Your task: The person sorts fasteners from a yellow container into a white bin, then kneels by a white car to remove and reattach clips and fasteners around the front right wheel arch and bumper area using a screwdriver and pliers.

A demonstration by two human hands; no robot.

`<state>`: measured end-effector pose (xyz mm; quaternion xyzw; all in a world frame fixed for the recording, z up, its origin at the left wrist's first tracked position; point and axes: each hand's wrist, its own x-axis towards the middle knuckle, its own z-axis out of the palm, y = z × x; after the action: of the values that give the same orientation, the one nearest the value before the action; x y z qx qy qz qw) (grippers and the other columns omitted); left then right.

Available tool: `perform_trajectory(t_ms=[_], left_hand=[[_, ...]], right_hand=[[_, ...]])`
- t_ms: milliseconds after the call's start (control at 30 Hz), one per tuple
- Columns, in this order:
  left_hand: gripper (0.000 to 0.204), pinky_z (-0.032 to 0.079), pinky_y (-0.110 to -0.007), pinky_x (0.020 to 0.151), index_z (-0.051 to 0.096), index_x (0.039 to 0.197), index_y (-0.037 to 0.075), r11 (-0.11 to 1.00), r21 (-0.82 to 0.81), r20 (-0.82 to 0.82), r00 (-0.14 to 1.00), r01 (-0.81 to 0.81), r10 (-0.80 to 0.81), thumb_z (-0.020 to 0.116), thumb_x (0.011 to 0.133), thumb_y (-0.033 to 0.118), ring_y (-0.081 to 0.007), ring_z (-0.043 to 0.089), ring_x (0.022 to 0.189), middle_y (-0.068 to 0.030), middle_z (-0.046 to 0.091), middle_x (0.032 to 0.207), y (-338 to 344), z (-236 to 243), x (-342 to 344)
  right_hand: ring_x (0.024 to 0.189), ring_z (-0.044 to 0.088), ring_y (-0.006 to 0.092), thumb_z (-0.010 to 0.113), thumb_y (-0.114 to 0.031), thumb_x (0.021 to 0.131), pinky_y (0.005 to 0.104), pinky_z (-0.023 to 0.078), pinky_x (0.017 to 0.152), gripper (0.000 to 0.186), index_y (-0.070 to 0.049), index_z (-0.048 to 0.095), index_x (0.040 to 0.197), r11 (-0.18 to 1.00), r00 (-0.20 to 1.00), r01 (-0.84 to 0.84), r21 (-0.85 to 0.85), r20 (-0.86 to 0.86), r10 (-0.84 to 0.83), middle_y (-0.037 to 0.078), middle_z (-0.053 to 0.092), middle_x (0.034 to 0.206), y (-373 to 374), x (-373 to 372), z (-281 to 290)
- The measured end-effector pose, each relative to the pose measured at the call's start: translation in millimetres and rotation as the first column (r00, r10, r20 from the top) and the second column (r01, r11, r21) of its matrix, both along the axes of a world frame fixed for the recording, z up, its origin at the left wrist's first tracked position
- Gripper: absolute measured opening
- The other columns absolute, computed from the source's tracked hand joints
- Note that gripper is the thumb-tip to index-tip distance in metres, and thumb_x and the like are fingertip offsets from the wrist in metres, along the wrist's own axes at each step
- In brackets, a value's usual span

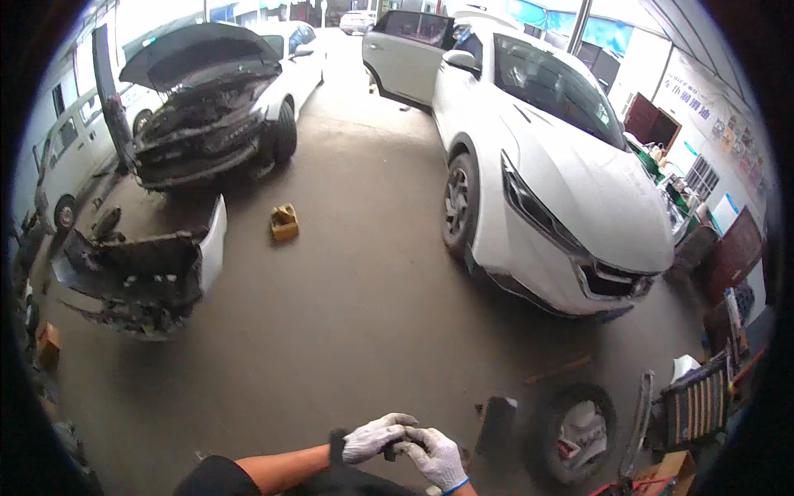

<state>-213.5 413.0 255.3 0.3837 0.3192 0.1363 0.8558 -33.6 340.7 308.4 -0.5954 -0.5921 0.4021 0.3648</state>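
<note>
Head view: two white-gloved hands together near the lower edge, above the brown floor (pixel 356 331). Left hand (pixel 374 439) with fingers bent inward and touching the right; cannot tell whether gripping anything. Right hand (pixel 436 457) with thumb and fingers curled in around a small dark thing (pixel 390 452), partly hidden between both hands and too blurred to identify. Dark band (pixel 337 446) on the left wrist, blue cuff (pixel 456 485) on the right glove. Just beside the right hand, a dark block (pixel 498 423); farther right, a tyre (pixel 539 438) lying around some pale and red stuff (pixel 584 430), then a long grey strip (pixel 639 422). Well ahead, a white car (pixel 562 190) with a door (pixel 405 70) swung open. Over to the left, a car with raised hood (pixel 203 62), a detached bumper (pixel 149 260) on the ground, and a small yellow box (pixel 284 225) nearby.
</note>
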Motion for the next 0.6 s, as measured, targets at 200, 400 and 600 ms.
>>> perform_trajectory(t_ms=[200, 400, 600], left_hand=[[0.045, 0.054, -0.031, 0.082, 0.049, 0.141, 0.010, 0.930, 0.365, -0.238, 0.963, -0.034, 0.129, 0.043, 0.104, 0.036, -0.0134, 0.061, 0.092, -0.0070, 0.063, 0.107, 126.8, 21.9, -24.6], [0.041, 0.053, -0.030, 0.082, 0.052, 0.138, 0.008, 0.893, 0.412, -0.327, 0.885, -0.183, 0.332, 0.042, 0.105, 0.032, -0.0129, 0.061, 0.090, -0.0061, 0.064, 0.106, 298.9, 15.8, -34.9], [0.039, 0.053, -0.031, 0.084, 0.051, 0.138, 0.007, 0.659, 0.673, -0.233, 0.750, -0.335, 0.619, 0.042, 0.106, 0.028, -0.0144, 0.059, 0.098, -0.0092, 0.061, 0.117, 482.2, 21.3, -37.2]], right_hand=[[0.083, 0.067, 0.0328, 0.068, -0.012, 0.086, 0.0406, 0.054, 0.075, 0.021, -0.006, 0.070, 0.105, 0.964, 0.970, -0.102, 0.243, 0.241, 0.042, 0.014, 0.068, 0.090, 149.4, -30.5, 8.1], [0.072, 0.064, 0.0335, 0.069, -0.014, 0.083, 0.0412, 0.053, 0.066, 0.013, -0.007, 0.069, 0.093, 0.905, 0.961, -0.215, 0.367, 0.245, 0.129, 0.014, 0.065, 0.079, 351.4, -40.4, -22.4], [0.070, 0.066, 0.0310, 0.069, -0.022, 0.079, 0.0419, 0.054, 0.065, 0.013, -0.012, 0.072, 0.086, 0.806, 0.797, -0.566, 0.175, 0.367, 0.480, 0.011, 0.067, 0.076, 603.9, -48.2, -7.7]])
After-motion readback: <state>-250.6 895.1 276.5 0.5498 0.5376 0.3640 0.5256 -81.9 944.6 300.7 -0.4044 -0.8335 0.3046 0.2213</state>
